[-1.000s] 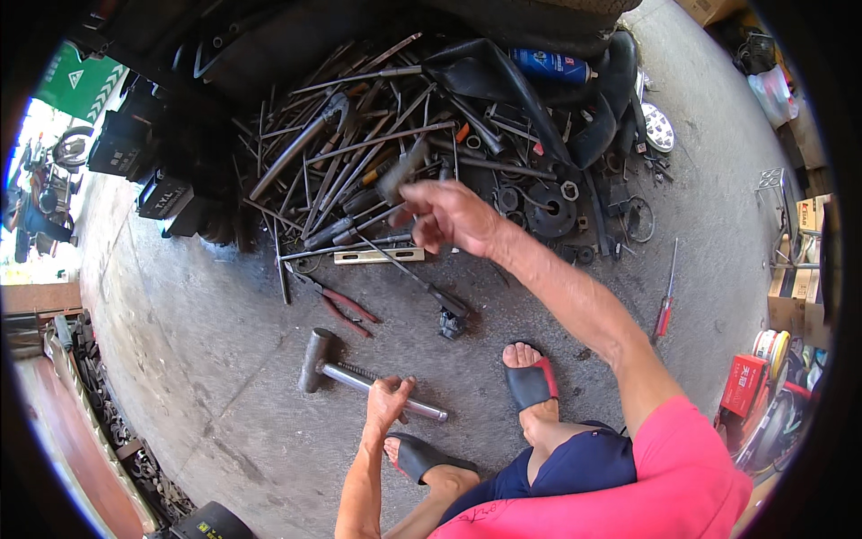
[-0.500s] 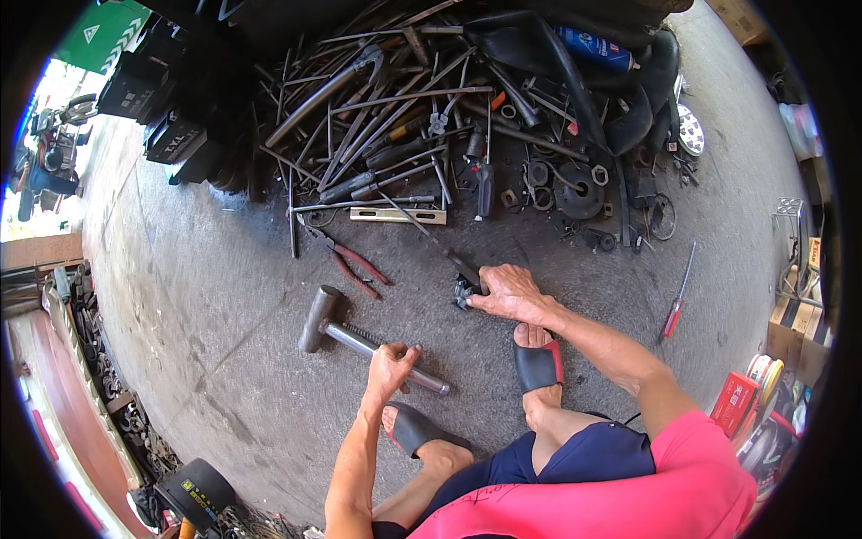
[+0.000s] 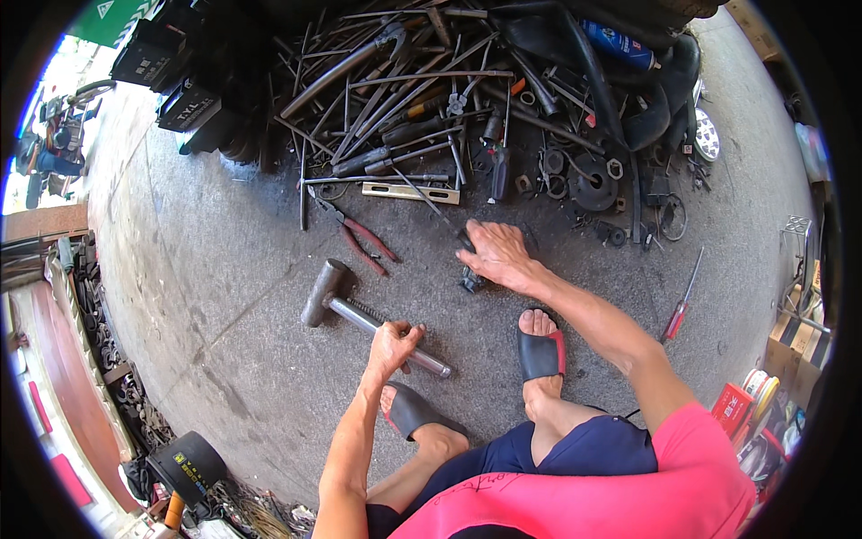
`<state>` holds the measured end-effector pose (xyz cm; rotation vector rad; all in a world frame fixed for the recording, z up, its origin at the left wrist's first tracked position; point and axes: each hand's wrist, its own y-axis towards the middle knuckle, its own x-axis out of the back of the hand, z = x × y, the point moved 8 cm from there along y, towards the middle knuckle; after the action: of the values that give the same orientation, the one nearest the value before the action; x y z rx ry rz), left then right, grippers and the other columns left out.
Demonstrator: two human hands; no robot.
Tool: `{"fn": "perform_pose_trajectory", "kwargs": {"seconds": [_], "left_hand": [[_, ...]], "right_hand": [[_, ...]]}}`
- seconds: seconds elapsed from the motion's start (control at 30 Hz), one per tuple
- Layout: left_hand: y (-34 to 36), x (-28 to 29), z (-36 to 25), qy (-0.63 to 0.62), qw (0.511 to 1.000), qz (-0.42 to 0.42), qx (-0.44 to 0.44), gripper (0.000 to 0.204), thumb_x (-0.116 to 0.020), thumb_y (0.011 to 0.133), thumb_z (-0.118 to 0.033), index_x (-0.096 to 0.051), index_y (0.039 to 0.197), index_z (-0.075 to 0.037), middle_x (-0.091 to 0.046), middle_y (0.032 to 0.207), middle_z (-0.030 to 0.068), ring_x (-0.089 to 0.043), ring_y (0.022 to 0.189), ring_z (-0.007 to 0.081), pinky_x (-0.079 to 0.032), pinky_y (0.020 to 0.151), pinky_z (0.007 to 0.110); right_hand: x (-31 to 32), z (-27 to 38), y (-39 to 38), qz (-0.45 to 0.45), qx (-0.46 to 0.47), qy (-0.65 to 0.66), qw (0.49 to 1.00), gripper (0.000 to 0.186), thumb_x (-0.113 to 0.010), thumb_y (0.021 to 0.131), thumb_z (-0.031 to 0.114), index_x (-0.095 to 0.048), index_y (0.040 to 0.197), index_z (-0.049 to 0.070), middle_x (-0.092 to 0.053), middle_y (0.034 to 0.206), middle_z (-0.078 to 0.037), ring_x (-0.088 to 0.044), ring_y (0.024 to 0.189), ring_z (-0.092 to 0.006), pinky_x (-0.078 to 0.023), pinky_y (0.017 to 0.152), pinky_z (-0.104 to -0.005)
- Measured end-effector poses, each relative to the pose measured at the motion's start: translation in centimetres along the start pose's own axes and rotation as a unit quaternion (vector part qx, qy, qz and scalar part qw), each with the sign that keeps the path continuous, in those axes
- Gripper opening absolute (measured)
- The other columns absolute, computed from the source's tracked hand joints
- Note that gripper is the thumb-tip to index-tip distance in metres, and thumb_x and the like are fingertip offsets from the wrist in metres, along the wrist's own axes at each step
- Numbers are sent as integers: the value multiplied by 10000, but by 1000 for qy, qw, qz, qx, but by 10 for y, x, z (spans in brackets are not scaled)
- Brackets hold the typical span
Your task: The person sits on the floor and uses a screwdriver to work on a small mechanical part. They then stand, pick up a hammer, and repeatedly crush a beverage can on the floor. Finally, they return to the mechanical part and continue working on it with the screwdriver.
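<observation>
A heavy steel hammer [image 3: 325, 295] lies across the concrete in front of me. My left hand [image 3: 393, 349] is closed around its metal handle, short of the butt end. Beside the handle, partly hidden by it, is a coil spring [image 3: 366, 311]. My right hand [image 3: 499, 251] is closed over the dark handle of a screwdriver [image 3: 431, 205], whose long thin shaft points away to the far left. Just below that hand sits a small dark metal part [image 3: 470, 280]; its shape is mostly hidden. Red-handled pliers [image 3: 366, 247] lie beyond the hammer.
A large pile of rods and tools [image 3: 404, 99] spreads along the far side, with a slotted metal bar [image 3: 411, 194] at its near edge. Black batteries [image 3: 189, 108] stand far left. A red screwdriver [image 3: 678, 314] lies right. My sandalled feet [image 3: 540, 352] are close to the tools.
The whole view has shifted, with the floor things higher in the picture. My right hand has moved forward onto the screwdriver's handle, uncovering more of the small part. My left hand keeps its place on the hammer.
</observation>
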<state>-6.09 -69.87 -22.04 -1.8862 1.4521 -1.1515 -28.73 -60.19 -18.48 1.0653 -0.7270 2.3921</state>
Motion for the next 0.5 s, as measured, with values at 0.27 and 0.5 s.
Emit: {"fn": "perform_pose_trajectory", "kwargs": {"seconds": [0.27,0.5], "left_hand": [[-1,1,1,-4,1000,1,10,382,-599,850,-293,-581,697,55,-517,523,69,-512,366,162,-416,298,296],[0,1,2,10,1000,-2,8,401,-582,846,-320,-578,679,45,-535,479,92,-551,353,193,-437,362,320]], "right_hand": [[17,26,57,-116,49,-78,989,231,-555,797,160,-544,961,-3,-614,890,-181,-630,820,-291,-485,709,-405],[10,23,76,-101,55,-146,983,128,-571,744,91,-628,835,22,-643,811,-140,-645,828,-273,-498,697,-391]]}}
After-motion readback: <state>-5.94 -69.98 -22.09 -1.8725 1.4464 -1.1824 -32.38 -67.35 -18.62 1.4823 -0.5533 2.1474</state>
